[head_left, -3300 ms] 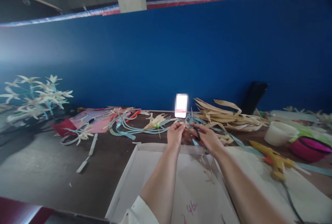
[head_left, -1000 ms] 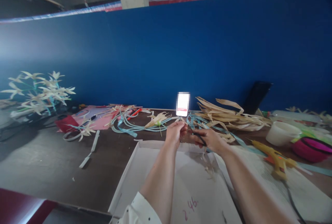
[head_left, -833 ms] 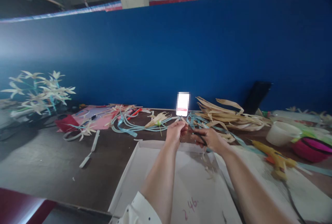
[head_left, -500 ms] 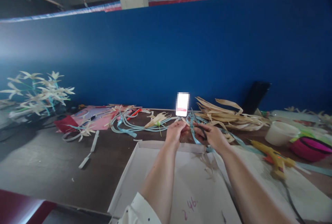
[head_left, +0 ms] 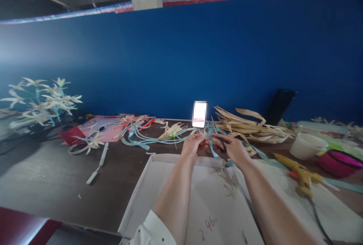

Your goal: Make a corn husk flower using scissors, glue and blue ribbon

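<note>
My left hand is closed in a pinch on a small pale piece, whose kind I cannot make out. Facing it, my right hand is closed around black-handled scissors, their blades pointing up and away from me. A light blue ribbon hangs between the two sets of fingertips; which fingers grip it I cannot tell. Both hands are over the far edge of a white shallow box with a few pale scraps inside. Left of them lies a pale husk flower with a green stem.
Dried corn husks lie behind my right hand. A yellow glue gun, a white cup and a pink pouch are on the right. Pale blue strips and a lit phone are at the back; husk flowers stand far left.
The hands have shifted very slightly and the fingertips are closer together at the ribbon. The scissors' blades have tilted a little to the right. All else lies as before.
</note>
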Available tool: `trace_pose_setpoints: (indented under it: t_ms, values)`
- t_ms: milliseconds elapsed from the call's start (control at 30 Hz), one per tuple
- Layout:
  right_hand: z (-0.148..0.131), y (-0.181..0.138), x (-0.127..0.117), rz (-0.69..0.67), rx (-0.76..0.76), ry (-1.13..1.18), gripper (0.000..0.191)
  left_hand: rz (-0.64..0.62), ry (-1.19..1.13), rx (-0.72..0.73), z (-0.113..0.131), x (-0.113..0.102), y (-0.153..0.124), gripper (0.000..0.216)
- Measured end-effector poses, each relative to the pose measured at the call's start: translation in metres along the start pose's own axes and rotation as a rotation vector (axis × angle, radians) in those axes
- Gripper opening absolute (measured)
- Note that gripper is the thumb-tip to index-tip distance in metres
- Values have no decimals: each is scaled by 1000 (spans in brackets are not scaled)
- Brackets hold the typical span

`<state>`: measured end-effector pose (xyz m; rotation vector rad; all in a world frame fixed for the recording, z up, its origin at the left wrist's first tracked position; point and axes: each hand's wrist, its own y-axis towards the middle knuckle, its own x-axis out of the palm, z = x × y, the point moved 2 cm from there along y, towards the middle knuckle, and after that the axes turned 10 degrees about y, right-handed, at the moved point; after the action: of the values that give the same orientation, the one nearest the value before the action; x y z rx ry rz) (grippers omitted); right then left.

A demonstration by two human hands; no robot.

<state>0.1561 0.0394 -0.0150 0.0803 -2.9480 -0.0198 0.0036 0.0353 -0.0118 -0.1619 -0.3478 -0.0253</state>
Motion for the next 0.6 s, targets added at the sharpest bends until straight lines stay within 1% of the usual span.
trace_pose_setpoints:
  t_ms: [167, 233, 300, 367, 433, 467, 533, 600]
  values:
    - [1, -1, 3, 0, 20, -21, 57, 40, 12, -10, 0, -2, 0, 17]
    - [-1, -2, 4, 27, 3, -49, 55, 57, 33, -19, 0, -1, 0, 16]
    - [-5, -3, 2, 94, -32, -121, 53, 91, 87, -31, 0, -1, 0, 15]
    - [-7, -2, -3, 207, -73, -245, 47, 124, 166, -23, 0, 0, 0, 14]
    - [-8, -1, -10, 302, -114, -394, 38, 127, 238, -2, -2, 1, 0, 13]
    - [-8, -1, -13, 323, -130, -457, 34, 119, 265, 6, -2, 2, 0, 12]
    - [-6, 0, -16, 307, -146, -532, 29, 105, 303, 14, -4, 3, 0, 12]
    - [-4, 1, -17, 269, -127, -553, 27, 101, 323, 22, -5, 3, 0, 12]
